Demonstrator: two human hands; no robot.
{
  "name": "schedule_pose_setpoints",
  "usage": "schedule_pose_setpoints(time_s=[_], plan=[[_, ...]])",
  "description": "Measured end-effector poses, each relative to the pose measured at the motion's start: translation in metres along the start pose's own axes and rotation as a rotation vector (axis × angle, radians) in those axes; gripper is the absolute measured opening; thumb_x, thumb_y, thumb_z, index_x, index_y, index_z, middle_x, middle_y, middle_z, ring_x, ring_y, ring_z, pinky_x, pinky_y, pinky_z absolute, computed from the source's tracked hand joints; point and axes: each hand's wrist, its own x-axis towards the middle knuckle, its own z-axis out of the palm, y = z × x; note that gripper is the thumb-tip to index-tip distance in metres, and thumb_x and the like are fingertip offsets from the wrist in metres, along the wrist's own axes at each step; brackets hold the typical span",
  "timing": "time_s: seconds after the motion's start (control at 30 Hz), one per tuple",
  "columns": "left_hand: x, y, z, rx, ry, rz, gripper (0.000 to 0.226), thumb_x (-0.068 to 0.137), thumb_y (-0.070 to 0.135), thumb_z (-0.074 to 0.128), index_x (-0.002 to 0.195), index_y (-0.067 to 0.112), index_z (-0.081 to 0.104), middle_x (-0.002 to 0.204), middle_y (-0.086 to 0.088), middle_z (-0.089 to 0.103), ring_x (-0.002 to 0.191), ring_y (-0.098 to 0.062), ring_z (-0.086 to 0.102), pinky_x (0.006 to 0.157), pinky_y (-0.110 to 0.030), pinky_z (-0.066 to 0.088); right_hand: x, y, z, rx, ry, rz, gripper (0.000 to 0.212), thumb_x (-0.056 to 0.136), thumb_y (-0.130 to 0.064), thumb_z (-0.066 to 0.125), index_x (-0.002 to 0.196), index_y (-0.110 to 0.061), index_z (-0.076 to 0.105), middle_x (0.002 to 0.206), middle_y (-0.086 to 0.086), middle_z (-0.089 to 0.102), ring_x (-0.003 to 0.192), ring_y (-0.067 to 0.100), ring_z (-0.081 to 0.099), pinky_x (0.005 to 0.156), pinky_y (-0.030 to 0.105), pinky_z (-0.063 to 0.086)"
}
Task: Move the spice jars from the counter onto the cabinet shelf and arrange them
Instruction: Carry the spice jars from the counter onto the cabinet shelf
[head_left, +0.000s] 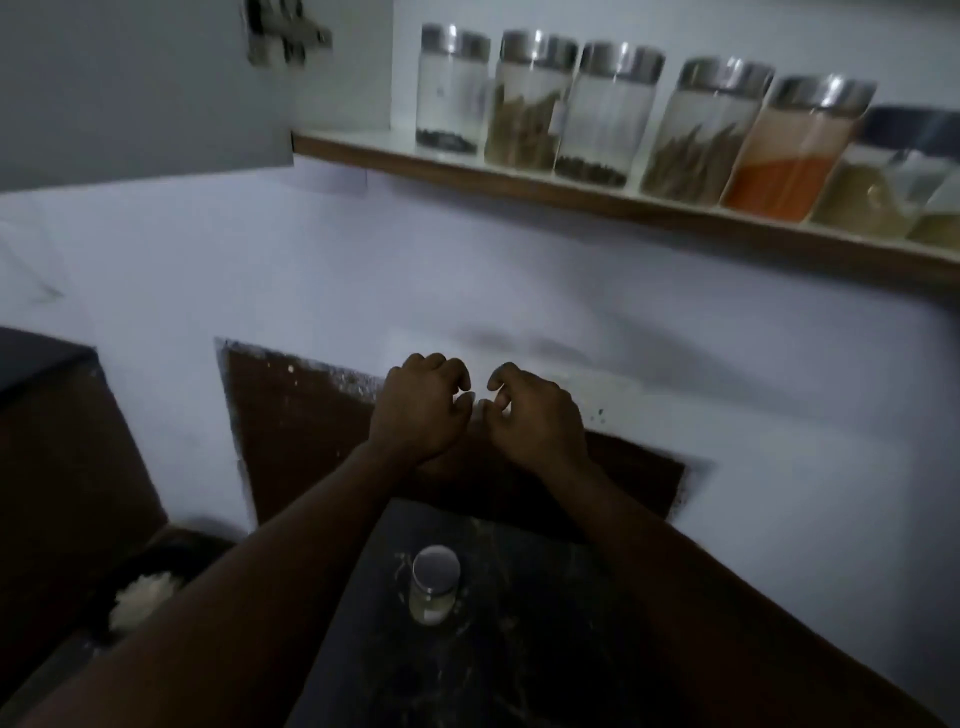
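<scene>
Roughly at the middle of the frame, the person's left hand (421, 410) and right hand (537, 418) hang side by side in front of a pale wall (727, 353), fingertips nearly meeting. Both hands have their fingers loosely curled downward with a narrow spread, and neither holds anything. Both forearms reach in from the bottom corners of the frame.

Below the hands, at lower centre, one small spice jar (435, 584) with a round metal lid stands upright on the dark counter (530, 654), well apart from either hand. Its contents look pale, though the dim light makes them hard to tell.

Across the upper right of the frame runs the cabinet shelf (519, 189), bearing a row of glass jars with metal lids set close together. The leftmost jar (451, 91) holds a dark layer at its bottom; further right, the orange-powder jar (789, 150) stands out. A brown patch (291, 415) shows on the wall behind the left hand.
</scene>
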Motion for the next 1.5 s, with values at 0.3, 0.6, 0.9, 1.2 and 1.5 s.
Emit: schedule_pose_setpoints(time_s=[0.3,0.6,0.9,1.2,1.5], plan=[[-0.095,-0.034,0.099,0.026,-0.640,-0.177,0.055,0.082,0.050,0.065,0.129,0.024,0.058,0.129,-0.009,0.057,0.116,-0.037,0.054,0.091,-0.050,0.052,-0.094,0.048,0.092,0.004,-0.377,0.134,0.023,0.086,-0.042,0.070,0.100,-0.027,0.060,0.096,-0.001,0.070,0.090,0.026,0.068,0.075,0.041,0.056],[-0.184,-0.066,0.190,-0.052,-0.905,-0.482,0.109,0.077,0.032,0.080,0.161,0.021,0.010,0.158,-0.022,0.030,0.142,-0.041,0.037,0.112,-0.047,0.036,-0.173,0.069,0.198,0.050,-0.745,0.398,0.065,0.085,-0.043,0.073,0.140,-0.029,0.043,0.130,0.004,0.064,0.117,0.027,0.063,0.090,0.040,0.051],[-0.194,-0.074,0.214,-0.164,-0.796,-0.470,0.111,0.081,0.028,0.078,0.162,0.019,0.003,0.160,-0.020,0.028,0.134,-0.037,0.050,0.104,-0.039,0.044,-0.189,0.061,0.238,0.175,-0.728,0.503,0.095,0.083,-0.032,0.077,0.157,-0.024,0.018,0.140,0.013,0.059,0.123,0.033,0.061,0.096,0.039,0.049],[-0.204,-0.081,0.208,-0.092,-0.762,-0.416,0.089,0.079,0.052,0.073,0.150,0.011,0.038,0.147,-0.015,0.047,0.124,-0.030,0.055,0.097,-0.037,0.047,-0.200,0.063,0.234,0.238,-0.761,0.499,0.122,0.066,-0.044,0.090,0.158,-0.033,0.011,0.158,0.004,0.042,0.141,0.025,0.046,0.112,0.042,0.042],[-0.183,-0.067,0.130,-0.342,-0.510,-0.463,0.084,0.071,0.068,0.072,0.139,0.027,0.046,0.124,0.005,0.065,0.107,-0.012,0.064,0.090,-0.035,0.055,-0.174,0.034,0.197,0.271,-0.567,0.303,0.123,0.065,-0.043,0.089,0.160,-0.034,0.011,0.160,-0.001,0.037,0.143,0.019,0.040,0.108,0.027,0.026]])
